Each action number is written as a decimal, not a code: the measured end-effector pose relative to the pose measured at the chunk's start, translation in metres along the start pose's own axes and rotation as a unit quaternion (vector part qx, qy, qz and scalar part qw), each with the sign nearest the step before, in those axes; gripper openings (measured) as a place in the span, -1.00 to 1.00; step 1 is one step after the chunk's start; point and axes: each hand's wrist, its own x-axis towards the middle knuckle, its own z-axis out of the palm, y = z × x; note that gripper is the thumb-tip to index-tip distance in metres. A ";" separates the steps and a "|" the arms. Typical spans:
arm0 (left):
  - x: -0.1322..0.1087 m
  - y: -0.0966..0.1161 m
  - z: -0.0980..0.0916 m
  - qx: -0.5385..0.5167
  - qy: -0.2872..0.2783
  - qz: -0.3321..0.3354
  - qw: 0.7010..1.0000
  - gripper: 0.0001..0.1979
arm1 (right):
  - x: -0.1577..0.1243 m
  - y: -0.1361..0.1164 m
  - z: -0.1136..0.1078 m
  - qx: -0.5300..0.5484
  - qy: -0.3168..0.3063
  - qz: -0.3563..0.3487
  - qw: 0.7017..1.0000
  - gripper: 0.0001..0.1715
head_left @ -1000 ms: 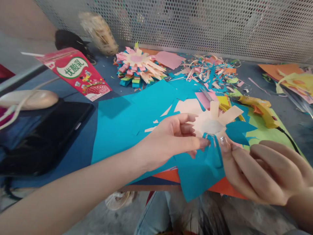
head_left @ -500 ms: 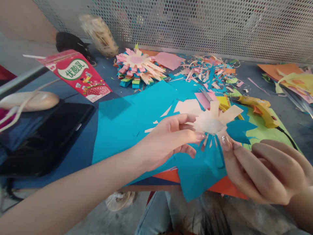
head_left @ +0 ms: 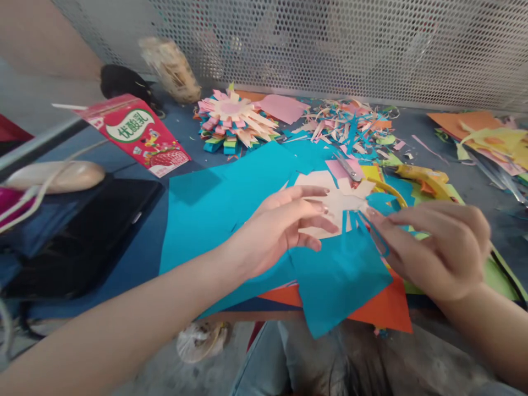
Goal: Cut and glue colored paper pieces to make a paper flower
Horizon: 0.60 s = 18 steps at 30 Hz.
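Note:
My right hand (head_left: 437,247) pinches the edge of a cream and blue paper flower (head_left: 350,202) between thumb and fingers. Narrow blue strips (head_left: 344,231) hang from the flower's near side. Just left of it, my left hand (head_left: 289,223) has its fingers spread, with nothing between them; its fingertips look apart from the flower. Beneath both hands lie cut blue paper sheets (head_left: 214,220) and a cream paper piece (head_left: 317,181). A smaller blue sheet (head_left: 338,286) overhangs the table's front edge, above orange paper (head_left: 390,302).
A layered paper flower (head_left: 231,118) and a heap of paper scraps (head_left: 350,124) lie behind. A yellow glue gun (head_left: 429,179) and scissors (head_left: 350,169) are near my right hand. A red drink carton (head_left: 136,132), a black phone-like device (head_left: 86,236) and cables stand at left.
My left hand's fingers have let go of the paper flower and opened. My right hand has moved up and left, bringing the flower lower toward the sheets.

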 end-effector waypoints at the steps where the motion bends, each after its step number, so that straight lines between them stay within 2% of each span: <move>1: 0.003 0.002 -0.002 -0.001 0.026 0.024 0.999 -0.77 | -0.004 0.005 0.005 -0.007 0.030 -0.023 0.999 -0.85; 2: 0.006 0.003 -0.004 -0.002 0.059 0.055 0.997 -0.76 | -0.008 0.011 0.010 0.018 0.022 -0.022 0.999 -0.87; 4: 0.012 0.007 -0.008 -0.012 0.129 0.119 0.984 -0.71 | -0.011 0.021 0.020 0.107 -0.012 0.100 0.989 -0.92; 7: 0.023 0.010 -0.016 -0.031 0.179 0.180 0.967 -0.78 | -0.010 0.031 0.029 0.248 -0.062 0.304 0.918 -0.91; 9: 0.028 0.012 -0.020 -0.030 0.181 0.220 0.958 -0.90 | -0.008 0.034 0.031 0.309 -0.094 0.377 0.868 -0.85; 11: 0.030 0.015 -0.024 -0.020 0.176 0.249 0.952 -0.92 | -0.007 0.037 0.034 0.353 -0.127 0.414 0.829 -0.77; 13: 0.032 0.021 -0.029 -0.014 0.174 0.267 0.948 -0.87 | -0.008 0.039 0.036 0.382 -0.152 0.431 0.803 -0.71; 15: 0.032 0.027 -0.035 -0.014 0.182 0.291 0.939 -0.81 | -0.011 0.042 0.039 0.398 -0.167 0.432 0.792 -0.67; 18: 0.032 0.034 -0.042 -0.006 0.184 0.336 0.924 -0.74 | -0.014 0.045 0.043 0.404 -0.190 0.415 0.793 -0.65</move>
